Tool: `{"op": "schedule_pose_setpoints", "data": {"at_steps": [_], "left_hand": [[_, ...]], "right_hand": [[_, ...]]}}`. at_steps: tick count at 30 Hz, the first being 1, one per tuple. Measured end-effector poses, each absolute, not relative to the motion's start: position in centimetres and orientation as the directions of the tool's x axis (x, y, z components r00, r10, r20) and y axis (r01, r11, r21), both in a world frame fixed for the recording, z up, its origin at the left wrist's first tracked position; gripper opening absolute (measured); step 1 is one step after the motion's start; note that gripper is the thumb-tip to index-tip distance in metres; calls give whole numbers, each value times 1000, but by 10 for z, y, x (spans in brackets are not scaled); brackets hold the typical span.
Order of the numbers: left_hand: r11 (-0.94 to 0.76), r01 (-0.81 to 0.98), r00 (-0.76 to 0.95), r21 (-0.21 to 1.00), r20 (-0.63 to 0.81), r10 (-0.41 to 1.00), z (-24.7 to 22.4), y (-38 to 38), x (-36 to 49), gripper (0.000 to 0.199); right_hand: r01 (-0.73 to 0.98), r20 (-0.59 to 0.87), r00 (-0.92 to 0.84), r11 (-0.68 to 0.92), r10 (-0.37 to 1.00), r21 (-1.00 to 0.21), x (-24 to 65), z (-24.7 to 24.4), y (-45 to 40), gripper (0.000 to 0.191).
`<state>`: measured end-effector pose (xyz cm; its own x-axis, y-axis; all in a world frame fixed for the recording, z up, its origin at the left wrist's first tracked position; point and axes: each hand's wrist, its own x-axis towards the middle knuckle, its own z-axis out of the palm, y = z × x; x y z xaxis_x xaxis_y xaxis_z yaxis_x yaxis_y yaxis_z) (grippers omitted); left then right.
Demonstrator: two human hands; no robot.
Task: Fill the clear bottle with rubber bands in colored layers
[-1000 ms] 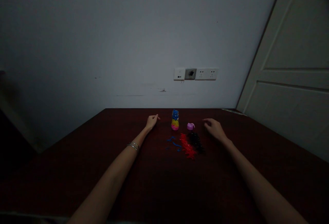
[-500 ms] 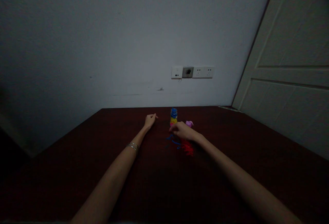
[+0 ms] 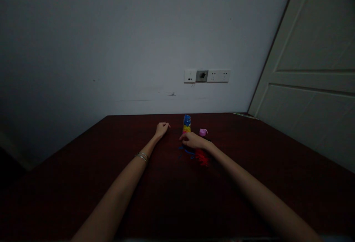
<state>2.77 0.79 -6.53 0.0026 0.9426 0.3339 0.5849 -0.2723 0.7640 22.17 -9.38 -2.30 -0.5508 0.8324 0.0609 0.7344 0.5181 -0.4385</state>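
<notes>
A clear jar (image 3: 187,121) with blue, yellow and pink layers stands upright towards the back of the dark red table (image 3: 124,131). My right hand (image 3: 191,140) is just in front of it, hiding its base, with the fingers bent down over some blue strips (image 3: 189,152). Whatever may be between those fingertips is too small to make out. Beside that wrist lies a pile of red strips (image 3: 202,158). Left of the jar, my left hand (image 3: 162,128) rests on the table with its fingers curled in; no object shows in it.
A small pink lid-like object (image 3: 203,132) sits right of the jar. Behind the table is a pale wall with a row of sockets (image 3: 207,76). A white panelled door (image 3: 310,86) stands at the right.
My right hand has shifted slightly left over the blue strips, and more of the pink object shows. My left hand has barely moved. The view has shifted slightly.
</notes>
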Motion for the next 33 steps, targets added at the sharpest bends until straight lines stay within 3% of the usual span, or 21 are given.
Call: {"op": "schedule_pose_setpoints", "data": {"at_steps": [10,19,23,33], "left_hand": [[-291,576,18,763,344,939,-68,8,27,35],[-318,551,18,772,370,929,-71,14,26,35],[-315,544,14,778,367,930,-72,13,25,35],[-312,561,10,767,370,929,-71,12,25,35]], "right_hand": [[718,100,-580,566,808,-404,221,-27,-93,35],[628,-89,-647,463,757,-626,216,-28,-96,41],[634,-87,-677,518,731,-574,214,-30,-96,45],[620,-95,-703,543,704,-566,210,-29,-103,27]]}}
